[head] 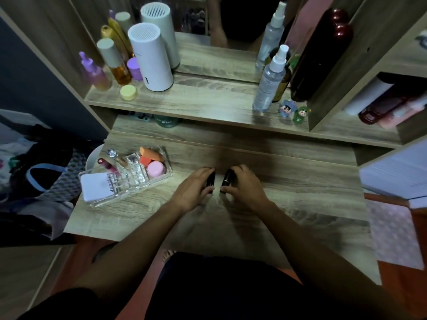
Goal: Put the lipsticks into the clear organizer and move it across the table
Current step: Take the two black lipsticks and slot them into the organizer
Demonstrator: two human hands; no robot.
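Two black lipsticks lie side by side at the middle of the wooden table. My left hand is closed around the left lipstick. My right hand is closed around the right lipstick. The clear organizer sits at the table's left side, well left of both hands. It holds a pink round jar, orange sponges, a white card and two slim tubes. Several of its small grid slots look empty.
A raised shelf behind the table carries a white cylinder, bottles, a spray bottle and two small figures. A mirror stands behind it. Bags and cloth lie left of the table, stacked paper at right.
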